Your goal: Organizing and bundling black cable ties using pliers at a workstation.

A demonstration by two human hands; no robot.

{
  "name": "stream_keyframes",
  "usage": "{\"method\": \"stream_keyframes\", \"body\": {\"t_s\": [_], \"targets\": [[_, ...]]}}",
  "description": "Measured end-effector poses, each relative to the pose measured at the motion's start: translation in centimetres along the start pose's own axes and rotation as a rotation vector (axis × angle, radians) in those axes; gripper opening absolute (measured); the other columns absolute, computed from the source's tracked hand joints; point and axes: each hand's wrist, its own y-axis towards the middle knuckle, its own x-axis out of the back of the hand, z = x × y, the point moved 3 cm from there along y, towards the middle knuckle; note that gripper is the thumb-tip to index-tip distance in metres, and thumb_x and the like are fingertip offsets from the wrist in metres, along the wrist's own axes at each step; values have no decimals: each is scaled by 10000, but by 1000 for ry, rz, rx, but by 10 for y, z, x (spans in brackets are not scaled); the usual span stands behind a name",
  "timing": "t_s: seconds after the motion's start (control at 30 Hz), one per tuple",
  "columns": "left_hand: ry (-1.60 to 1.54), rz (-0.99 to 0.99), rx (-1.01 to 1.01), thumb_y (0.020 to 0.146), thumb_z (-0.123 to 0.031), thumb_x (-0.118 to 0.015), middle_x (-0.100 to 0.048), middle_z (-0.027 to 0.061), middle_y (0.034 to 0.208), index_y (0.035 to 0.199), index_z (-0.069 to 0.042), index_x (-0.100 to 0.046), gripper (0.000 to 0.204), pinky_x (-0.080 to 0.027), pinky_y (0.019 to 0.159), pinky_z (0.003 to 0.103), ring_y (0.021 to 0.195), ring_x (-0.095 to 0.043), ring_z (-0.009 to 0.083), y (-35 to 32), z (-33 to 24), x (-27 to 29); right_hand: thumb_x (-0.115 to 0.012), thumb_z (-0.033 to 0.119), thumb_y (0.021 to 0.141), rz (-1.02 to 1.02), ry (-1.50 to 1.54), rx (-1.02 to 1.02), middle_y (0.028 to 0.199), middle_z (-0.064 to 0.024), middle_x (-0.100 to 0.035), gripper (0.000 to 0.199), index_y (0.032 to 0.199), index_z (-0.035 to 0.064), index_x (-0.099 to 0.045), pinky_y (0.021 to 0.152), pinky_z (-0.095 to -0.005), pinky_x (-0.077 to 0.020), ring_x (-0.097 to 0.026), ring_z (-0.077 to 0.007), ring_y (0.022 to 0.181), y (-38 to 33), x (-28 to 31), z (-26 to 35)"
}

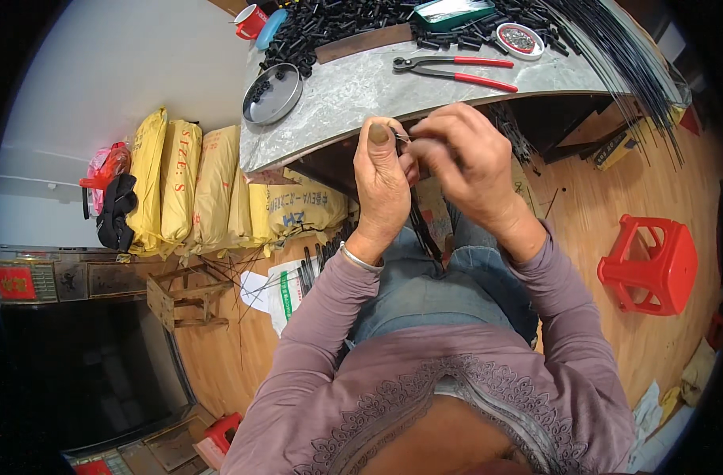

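thin black rod (421,226), pinched between left hand (383,186), right hand (466,162)

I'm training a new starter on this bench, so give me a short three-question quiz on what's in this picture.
1. True or false: the red-handled metal pincers lie on the grey marble-look tabletop.
2. What does the left hand grip? A) thin black rods B) a red cup C) a yellow sack
3. What colour is the plastic stool on the wooden floor?

Key:
1. True; neither hand touches them.
2. A: the bundle of thin black rods hangs over the lap, while the right hand fingers work at its top.
3. Red.
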Motion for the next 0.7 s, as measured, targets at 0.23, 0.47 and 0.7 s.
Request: {"method": "stream_keyframes", "body": {"t_s": [0.23,0.47,0.7], "targets": [[103,3,-26,981,-560,-329,-415,-40,714,964,-99,-467,481,-272,444,172,537,-359,23,-2,6,7,-697,73,730,81,-69,-3,743,-111,-592,129,798,20,-601,585,-351,-468,-587,-288,649,3,-5,-2],[59,50,10,960,-591,-347,-347,-29,641,949,-87,-452,514,-288,472,205,525,-326,51,-10,8,8,-637,231,867,633,663,-843,715,-19,-622,241,826,-6,-644,599,-266,-444,-557,-88,662,7,-10,-45],[-26,-4,40,946,-632,-291,-291,-56,546,827,-59,-470,612,-278,454,205,485,-312,43,-7,6,20,-715,254,752,356,-738,-173,967,-80,-605,262,918,71,-629,798,-415,-411,-552,-289,957,21,-6,-147]]}}
